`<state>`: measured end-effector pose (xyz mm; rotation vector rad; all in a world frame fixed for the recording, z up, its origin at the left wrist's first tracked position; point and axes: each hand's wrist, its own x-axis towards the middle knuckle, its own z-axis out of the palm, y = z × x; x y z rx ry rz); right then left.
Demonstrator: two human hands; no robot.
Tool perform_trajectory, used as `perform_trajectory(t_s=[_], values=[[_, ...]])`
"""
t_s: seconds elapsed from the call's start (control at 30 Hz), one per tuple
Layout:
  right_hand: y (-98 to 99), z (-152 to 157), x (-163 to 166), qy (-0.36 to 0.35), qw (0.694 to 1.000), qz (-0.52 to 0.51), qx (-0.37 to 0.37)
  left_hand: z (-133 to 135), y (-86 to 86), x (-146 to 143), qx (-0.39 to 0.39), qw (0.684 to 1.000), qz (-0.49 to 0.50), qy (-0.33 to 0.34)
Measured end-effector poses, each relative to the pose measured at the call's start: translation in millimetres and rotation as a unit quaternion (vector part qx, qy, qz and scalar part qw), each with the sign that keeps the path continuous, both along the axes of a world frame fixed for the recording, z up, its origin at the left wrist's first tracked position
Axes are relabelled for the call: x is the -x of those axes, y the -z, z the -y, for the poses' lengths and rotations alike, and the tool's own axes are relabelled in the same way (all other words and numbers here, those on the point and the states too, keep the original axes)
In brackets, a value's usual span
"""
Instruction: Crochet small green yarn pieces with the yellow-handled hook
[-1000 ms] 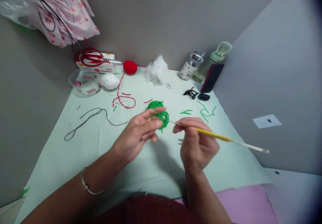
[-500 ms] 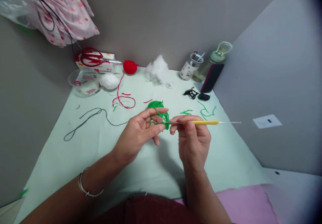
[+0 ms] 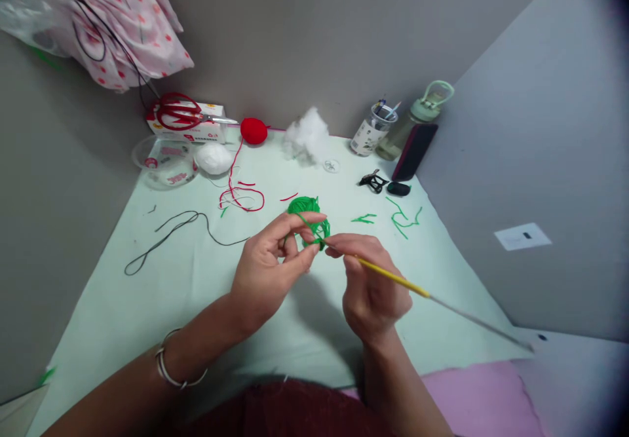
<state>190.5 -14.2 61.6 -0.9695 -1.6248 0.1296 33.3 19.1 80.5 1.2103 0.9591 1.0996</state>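
Two bare hands are working green yarn, with the green ball [image 3: 302, 205] on the table cover [image 3: 196, 299] serving as landmark. The green yarn piece [image 3: 323, 231] is showing at the fingertips, just to the near right of the ball; whether it is touching the ball cannot be told. The left hand [image 3: 275, 260] is pinching this piece between thumb and fingers, presumably to hold it firm where the yellow-handled hook [image 3: 393, 276] is meeting it. A green strand is crossing the left index finger, which is probably acting as a guide and a source of tension. The right hand [image 3: 376, 286], nearer and to the right of the ball, is gripping the hook like a pen — a hold apparently suited to fine control of the tip, which the fingers are partly hiding.

Pose: the left forearm is reaching in from the near left of the ball, index finger extended, other fingers curling below. The right forearm is rising from the near right, index finger pointing along the shaft; the hook's blurred rear end is slanting away from the ball, toward the near right. Green offcuts [image 3: 363, 219] are lying right of the ball, beyond the right hand.
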Motion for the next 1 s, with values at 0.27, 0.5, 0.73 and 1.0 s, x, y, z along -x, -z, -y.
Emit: perform_trajectory(t_s=[0.27, 0.5, 0.73, 1.0], values=[[6.5, 0, 4, 0.067, 0.997, 0.020, -0.022, -7, -1.3, 0, 0.243, 0.931, 0.231, 0.142], [-4.5, -11, 4, -0.070, 0.954, -0.257, 0.134, -9, -2.0, 2, 0.177, 0.955, 0.205, 0.117], [4.0, -1, 12, 0.055, 0.998, -0.036, 0.025, -5, 4.8, -2, 0.168, 0.964, 0.187, 0.093], [-4.1, -12, -2, -0.028, 0.952, -0.271, 0.138, -12, 2.0, 1, 0.226, 0.936, 0.249, 0.100]])
